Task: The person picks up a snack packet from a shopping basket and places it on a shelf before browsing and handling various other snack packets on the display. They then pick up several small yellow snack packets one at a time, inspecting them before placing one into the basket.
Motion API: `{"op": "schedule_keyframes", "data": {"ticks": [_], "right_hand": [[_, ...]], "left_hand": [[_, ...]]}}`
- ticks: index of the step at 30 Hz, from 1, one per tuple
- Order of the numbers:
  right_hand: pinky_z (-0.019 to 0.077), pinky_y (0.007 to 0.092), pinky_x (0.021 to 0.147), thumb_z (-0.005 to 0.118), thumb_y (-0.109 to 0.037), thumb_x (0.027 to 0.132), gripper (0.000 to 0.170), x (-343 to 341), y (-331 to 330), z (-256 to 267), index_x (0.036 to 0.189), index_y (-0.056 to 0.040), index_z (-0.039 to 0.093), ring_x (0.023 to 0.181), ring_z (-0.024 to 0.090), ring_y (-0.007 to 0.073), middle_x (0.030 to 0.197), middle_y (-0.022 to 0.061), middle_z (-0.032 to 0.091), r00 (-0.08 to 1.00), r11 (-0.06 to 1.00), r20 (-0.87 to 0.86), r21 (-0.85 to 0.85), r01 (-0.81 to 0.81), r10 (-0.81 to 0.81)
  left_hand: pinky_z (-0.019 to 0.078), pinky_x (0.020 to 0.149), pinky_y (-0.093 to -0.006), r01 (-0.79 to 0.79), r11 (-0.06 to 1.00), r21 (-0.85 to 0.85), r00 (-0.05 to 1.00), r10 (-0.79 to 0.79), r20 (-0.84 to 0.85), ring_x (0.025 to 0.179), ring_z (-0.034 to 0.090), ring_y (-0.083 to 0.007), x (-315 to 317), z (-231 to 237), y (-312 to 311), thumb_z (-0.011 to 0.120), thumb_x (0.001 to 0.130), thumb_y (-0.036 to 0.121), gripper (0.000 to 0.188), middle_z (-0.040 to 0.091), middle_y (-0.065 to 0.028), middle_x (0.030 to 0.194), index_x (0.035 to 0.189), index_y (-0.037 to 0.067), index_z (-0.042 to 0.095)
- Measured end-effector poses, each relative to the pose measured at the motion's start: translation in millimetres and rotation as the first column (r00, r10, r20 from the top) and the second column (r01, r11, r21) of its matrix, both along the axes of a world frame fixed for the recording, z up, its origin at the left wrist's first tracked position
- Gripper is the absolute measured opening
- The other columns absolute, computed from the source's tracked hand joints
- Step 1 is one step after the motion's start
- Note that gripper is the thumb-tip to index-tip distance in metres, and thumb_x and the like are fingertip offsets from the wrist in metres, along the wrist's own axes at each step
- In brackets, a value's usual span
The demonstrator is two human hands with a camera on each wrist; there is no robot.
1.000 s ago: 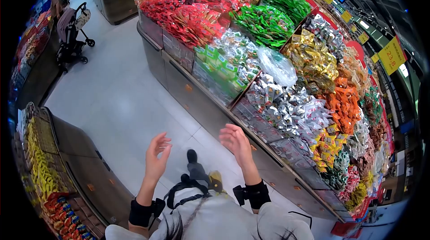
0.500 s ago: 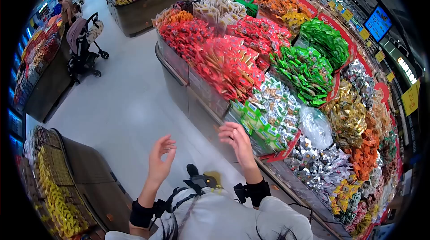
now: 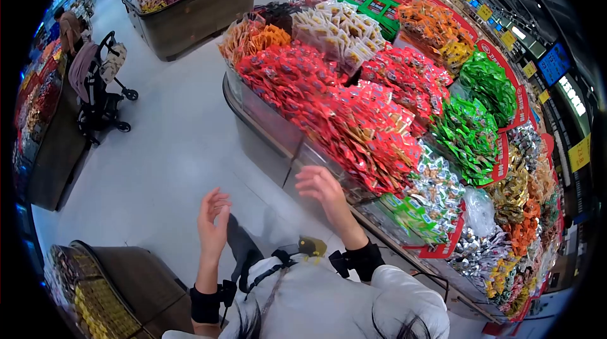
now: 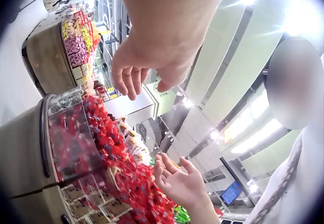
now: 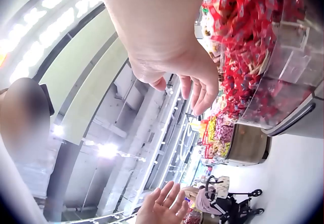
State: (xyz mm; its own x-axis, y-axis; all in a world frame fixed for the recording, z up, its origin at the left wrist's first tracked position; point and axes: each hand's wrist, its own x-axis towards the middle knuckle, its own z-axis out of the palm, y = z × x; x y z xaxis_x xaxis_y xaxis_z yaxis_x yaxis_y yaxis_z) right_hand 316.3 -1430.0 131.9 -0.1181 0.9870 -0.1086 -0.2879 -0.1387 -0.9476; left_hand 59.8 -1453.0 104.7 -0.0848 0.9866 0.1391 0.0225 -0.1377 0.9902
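Red packets: closer alongside the person than half a second ago, so it's the person who's moved or turned; heaped high on the table behind a clear wall
Green-and-white packets: were right by the right hand half a second ago, off beyond it to the right now
Right hand: nearest the packets, near the table edge but in mid-air, fingers loosely bent with small gaps, holding zip
Left hand: out over the aisle floor, fingers softly curved and close together, thumb apart, nothing in it either
Spill risk: I reckon a careless swipe sends packets over that clear wall, cos the heap's piled high and glossy wrappers probably slide easily
Right wrist strap: bulky black thing, could snag the edge if they lean in without looking
Stroller: well ahead on the left, bump hazard if someone's eyes are on the packets
Low island: off to the left, easy knock if they swing wide
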Motion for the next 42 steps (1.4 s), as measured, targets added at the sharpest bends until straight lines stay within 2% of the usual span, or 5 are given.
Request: {"op": "schedule_keyframes", "data": {"ticks": [6, 15, 25, 33, 42], "right_hand": [[0.0448, 0.0305, 0.080, 0.043, -0.026, 0.090, 0.034, -100.2, 110.3, -23.1, 0.116, -0.0044, 0.046, 0.092, 0.055, 0.0176, 0.106, 0.0099, 0.054, 0.996, 0.996, -0.028, -0.048, 0.080, -0.081], [0.0441, 0.0291, 0.078, 0.045, -0.028, 0.090, 0.033, -206.4, 243.0, -15.6, 0.114, -0.0051, 0.047, 0.090, 0.054, 0.0150, 0.103, 0.0076, 0.054, 0.992, 0.987, 0.031, -0.102, 0.124, -0.121], [0.0450, 0.0305, 0.080, 0.043, -0.025, 0.090, 0.035, -276.2, 418.5, -29.0, 0.117, -0.0025, 0.045, 0.092, 0.055, 0.0170, 0.106, 0.0100, 0.054, 0.992, 0.992, -0.031, -0.043, 0.119, -0.120], [0.0443, 0.0298, 0.079, 0.042, -0.023, 0.091, 0.033, -303.3, 557.7, -23.5, 0.114, -0.0008, 0.046, 0.091, 0.054, 0.0163, 0.105, 0.0103, 0.053, 0.974, 0.972, -0.012, -0.065, 0.226, -0.227], [0.0439, 0.0287, 0.079, 0.044, -0.024, 0.090, 0.031, -345.0, 709.4, -33.3, 0.112, -0.0020, 0.048, 0.090, 0.055, 0.0159, 0.103, 0.0093, 0.054, 0.968, 0.965, 0.019, -0.068, 0.253, -0.252]], "left_hand": [[0.0435, 0.076, -0.0248, 0.066, 0.998, -0.002, 0.997, -0.066, -0.051, 0.085, 0.056, -0.0146, -114.9, 5.0, 111.6, 0.048, 0.083, 0.002, 0.037, 0.055, -0.0106, 0.101, 0.119, 0.001, 0.043], [0.0424, 0.078, -0.0264, 0.079, 0.993, -0.088, 0.995, -0.083, -0.046, 0.086, 0.055, -0.0135, -222.4, 11.7, 250.4, 0.048, 0.084, 0.004, 0.036, 0.055, -0.0093, 0.102, 0.120, 0.002, 0.044], [0.0422, 0.076, -0.0254, 0.126, 0.992, -0.008, 0.985, -0.126, -0.117, 0.087, 0.056, -0.0142, -278.4, 9.7, 441.9, 0.048, 0.084, 0.003, 0.036, 0.056, -0.0082, 0.102, 0.119, 0.004, 0.044], [0.0436, 0.076, -0.0275, 0.280, 0.958, -0.055, 0.946, -0.285, -0.151, 0.087, 0.057, -0.0161, -302.4, 16.1, 608.6, 0.049, 0.084, 0.005, 0.036, 0.055, -0.0099, 0.103, 0.119, 0.003, 0.044], [0.0433, 0.076, -0.0279, 0.365, 0.921, -0.133, 0.916, -0.381, -0.126, 0.087, 0.056, -0.0163, -350.1, -20.6, 796.4, 0.047, 0.086, 0.005, 0.036, 0.055, -0.0103, 0.103, 0.121, 0.003, 0.043]]}}
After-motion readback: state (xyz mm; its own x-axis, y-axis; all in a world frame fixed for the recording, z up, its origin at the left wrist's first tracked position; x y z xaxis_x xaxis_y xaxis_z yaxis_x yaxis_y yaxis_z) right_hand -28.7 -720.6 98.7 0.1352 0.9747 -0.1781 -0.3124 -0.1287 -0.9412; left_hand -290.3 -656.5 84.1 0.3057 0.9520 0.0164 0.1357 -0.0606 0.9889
